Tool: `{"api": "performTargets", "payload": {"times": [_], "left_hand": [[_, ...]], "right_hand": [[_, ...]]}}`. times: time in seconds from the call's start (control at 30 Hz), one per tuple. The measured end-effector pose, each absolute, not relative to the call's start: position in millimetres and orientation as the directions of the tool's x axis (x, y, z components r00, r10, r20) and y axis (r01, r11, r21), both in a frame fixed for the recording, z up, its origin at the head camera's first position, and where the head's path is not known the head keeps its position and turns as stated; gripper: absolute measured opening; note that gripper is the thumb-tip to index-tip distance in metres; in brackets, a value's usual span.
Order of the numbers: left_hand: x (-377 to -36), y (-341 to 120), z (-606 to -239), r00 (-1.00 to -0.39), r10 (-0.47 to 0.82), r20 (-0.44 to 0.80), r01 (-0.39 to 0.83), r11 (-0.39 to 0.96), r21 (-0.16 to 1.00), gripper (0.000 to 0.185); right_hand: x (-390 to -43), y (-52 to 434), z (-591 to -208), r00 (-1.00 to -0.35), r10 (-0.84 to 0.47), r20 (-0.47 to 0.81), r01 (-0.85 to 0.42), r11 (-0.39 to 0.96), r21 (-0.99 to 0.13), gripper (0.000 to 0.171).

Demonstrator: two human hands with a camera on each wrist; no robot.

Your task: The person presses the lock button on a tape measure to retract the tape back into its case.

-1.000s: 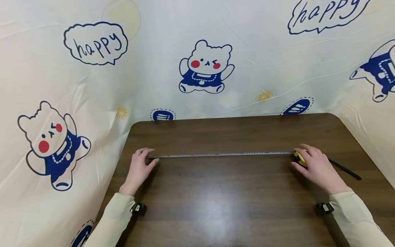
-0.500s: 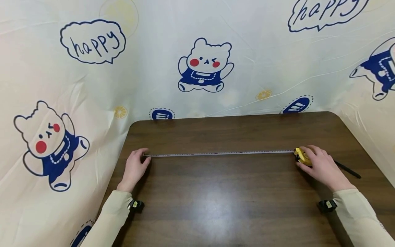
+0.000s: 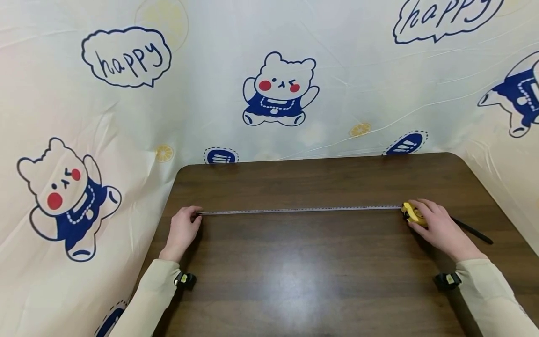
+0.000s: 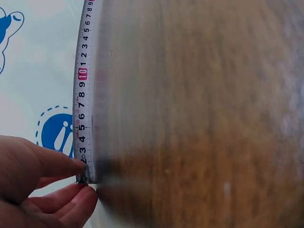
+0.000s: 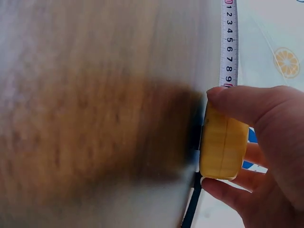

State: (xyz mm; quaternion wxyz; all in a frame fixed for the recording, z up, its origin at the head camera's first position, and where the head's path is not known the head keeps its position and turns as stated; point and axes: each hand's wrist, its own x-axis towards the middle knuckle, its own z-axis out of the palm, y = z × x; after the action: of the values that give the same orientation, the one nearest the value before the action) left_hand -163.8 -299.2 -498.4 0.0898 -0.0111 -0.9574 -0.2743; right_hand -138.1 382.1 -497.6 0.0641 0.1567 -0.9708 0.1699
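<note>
A tape measure with a yellow case [image 3: 414, 215] is drawn out, its pale blade [image 3: 301, 210] stretching straight across the table from right to left. At the far left, my left hand [image 3: 181, 231] pinches the blade's end between thumb and fingers. Up close in the left wrist view, the small metal end hook [image 4: 84, 179] sits between the fingertips, with low numbers beside it. My right hand [image 3: 440, 231] grips the case; in the right wrist view the thumb lies where the blade leaves the yellow housing [image 5: 223, 142]. A black strap [image 3: 473, 231] trails from the case.
The brown wooden table [image 3: 294, 281] has rounded far corners. A pale curtain [image 3: 202, 93] printed with bears and "happy" bubbles hangs behind it and along both sides. Small black devices [image 3: 185, 280] are worn at both wrists.
My left hand has shifted left, and its spread thumb and fingers have come together on the blade's end. The right hand has slid slightly right, baring more of the yellow case.
</note>
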Motion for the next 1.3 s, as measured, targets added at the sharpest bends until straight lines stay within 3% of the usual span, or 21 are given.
{"api": "performTargets", "payload": {"times": [0.3, 0.5, 0.83, 1.3], "left_hand": [[-164, -303, -498, -0.985, -0.023, 0.170, 0.071, 0.849, 0.524, 0.023], [-163, -304, -495, -0.989, -0.021, 0.149, 0.062, 0.846, 0.530, 0.019], [-164, -310, -497, -0.975, -0.018, 0.221, 0.104, 0.843, 0.527, 0.011], [-164, -315, -494, -0.951, 0.078, 0.300, 0.224, 0.841, 0.493, 0.011]], "right_hand": [[-145, 392, -498, -0.942, -0.321, 0.101, -0.336, 0.885, -0.321, 0.069], [-144, 399, -500, -0.899, -0.391, 0.199, -0.437, 0.839, -0.324, 0.071], [-139, 399, -499, -0.818, -0.465, 0.339, -0.557, 0.787, -0.266, 0.058], [-136, 401, -489, -0.796, -0.483, 0.365, -0.582, 0.777, -0.241, 0.056]]}}
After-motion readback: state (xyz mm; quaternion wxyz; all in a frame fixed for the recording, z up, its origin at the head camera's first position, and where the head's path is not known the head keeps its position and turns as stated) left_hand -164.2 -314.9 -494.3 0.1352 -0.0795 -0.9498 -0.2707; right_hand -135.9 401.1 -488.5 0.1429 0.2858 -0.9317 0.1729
